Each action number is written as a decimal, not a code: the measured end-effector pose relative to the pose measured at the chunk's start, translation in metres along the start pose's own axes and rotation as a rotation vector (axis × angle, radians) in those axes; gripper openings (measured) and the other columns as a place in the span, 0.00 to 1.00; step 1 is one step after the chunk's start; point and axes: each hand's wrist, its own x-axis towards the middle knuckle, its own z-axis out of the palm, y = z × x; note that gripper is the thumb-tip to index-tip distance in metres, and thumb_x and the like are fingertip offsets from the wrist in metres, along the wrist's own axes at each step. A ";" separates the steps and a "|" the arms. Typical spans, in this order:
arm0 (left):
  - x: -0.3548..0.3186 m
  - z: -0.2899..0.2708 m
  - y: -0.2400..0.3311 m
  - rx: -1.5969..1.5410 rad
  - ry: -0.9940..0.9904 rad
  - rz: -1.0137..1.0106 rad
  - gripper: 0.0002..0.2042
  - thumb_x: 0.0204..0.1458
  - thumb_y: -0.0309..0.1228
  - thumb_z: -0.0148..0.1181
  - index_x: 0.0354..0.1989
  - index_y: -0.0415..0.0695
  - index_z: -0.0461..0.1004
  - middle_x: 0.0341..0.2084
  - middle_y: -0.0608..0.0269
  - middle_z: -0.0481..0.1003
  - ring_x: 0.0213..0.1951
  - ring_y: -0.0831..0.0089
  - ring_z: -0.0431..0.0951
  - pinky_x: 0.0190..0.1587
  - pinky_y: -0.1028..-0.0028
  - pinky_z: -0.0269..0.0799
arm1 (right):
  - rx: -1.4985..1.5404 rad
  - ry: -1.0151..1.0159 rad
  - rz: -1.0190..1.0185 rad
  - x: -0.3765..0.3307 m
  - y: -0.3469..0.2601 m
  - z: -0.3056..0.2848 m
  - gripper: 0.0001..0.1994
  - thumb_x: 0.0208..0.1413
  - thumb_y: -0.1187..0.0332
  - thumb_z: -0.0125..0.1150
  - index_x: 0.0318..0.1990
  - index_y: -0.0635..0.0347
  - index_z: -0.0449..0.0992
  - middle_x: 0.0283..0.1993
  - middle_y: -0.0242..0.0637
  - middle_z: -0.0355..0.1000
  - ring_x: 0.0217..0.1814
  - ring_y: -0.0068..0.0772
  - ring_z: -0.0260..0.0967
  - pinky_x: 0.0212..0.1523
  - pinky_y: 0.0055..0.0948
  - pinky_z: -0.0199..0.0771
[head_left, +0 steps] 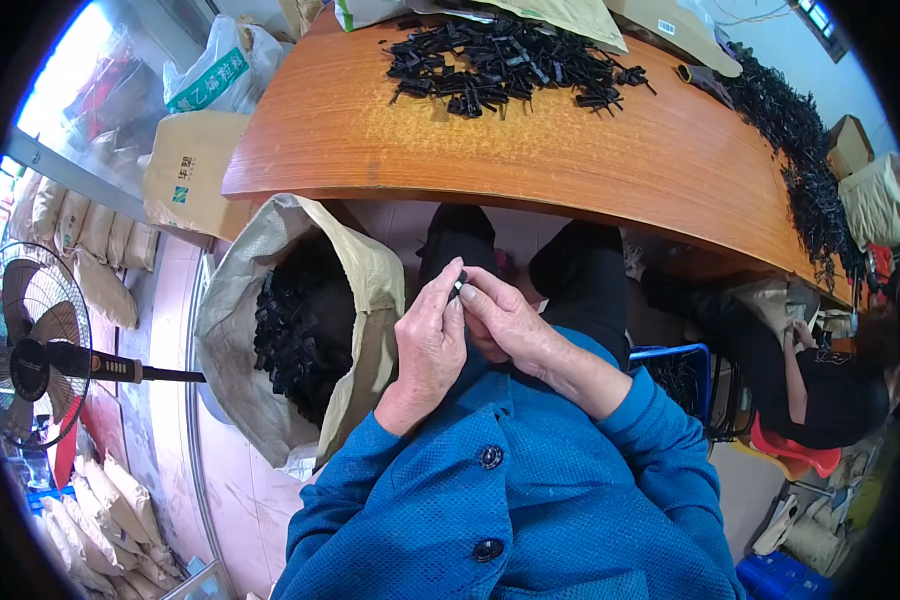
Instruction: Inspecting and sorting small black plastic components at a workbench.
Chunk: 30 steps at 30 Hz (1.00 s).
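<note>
Over my lap, both hands meet on a small black plastic piece (459, 287), with a whitish spot showing on it. My left hand (430, 335) pinches it from the left, fingers pointing up and pressed together. From the other side my right hand (505, 318) grips it, fingers curled and thumb against it. Most of the piece is hidden by my fingers. To the left of my hands, a wide-mouthed woven sack (375, 290) holds many black plastic pieces (300, 340). A loose heap of similar black pieces (510, 60) lies on the wooden table (450, 140) ahead.
More black parts (790, 150) are piled along the table's right end. A fan (35, 355) stands at left, near stacked sacks (105, 510) and a cardboard sheet (190, 165). At right are a blue crate (705, 375) and a seated person (830, 395) in dark clothes.
</note>
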 end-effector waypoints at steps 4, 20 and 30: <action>0.005 -0.016 -0.007 0.078 0.048 0.045 0.18 0.51 0.17 0.52 0.51 0.39 0.71 0.45 0.49 0.75 0.45 0.55 0.77 0.47 0.67 0.73 | -0.210 -0.205 0.123 0.024 -0.024 -0.004 0.13 0.67 0.61 0.43 0.54 0.50 0.65 0.19 0.21 0.55 0.16 0.12 0.47 0.14 0.16 0.45; 0.021 -0.128 -0.052 0.285 0.311 -0.176 0.16 0.56 0.22 0.49 0.54 0.40 0.70 0.43 0.53 0.76 0.30 0.69 0.79 0.34 0.74 0.75 | -1.477 0.794 -0.389 0.212 -0.102 -0.097 0.20 0.49 0.53 0.63 0.41 0.59 0.69 0.33 0.50 0.74 0.39 0.52 0.73 0.38 0.45 0.72; 0.025 -0.129 -0.058 0.843 0.270 0.046 0.25 0.52 0.29 0.58 0.60 0.41 0.62 0.51 0.46 0.69 0.45 0.54 0.74 0.41 0.63 0.73 | -1.395 0.880 -0.464 0.189 -0.102 -0.131 0.16 0.52 0.57 0.60 0.42 0.58 0.71 0.32 0.49 0.75 0.36 0.54 0.73 0.35 0.48 0.71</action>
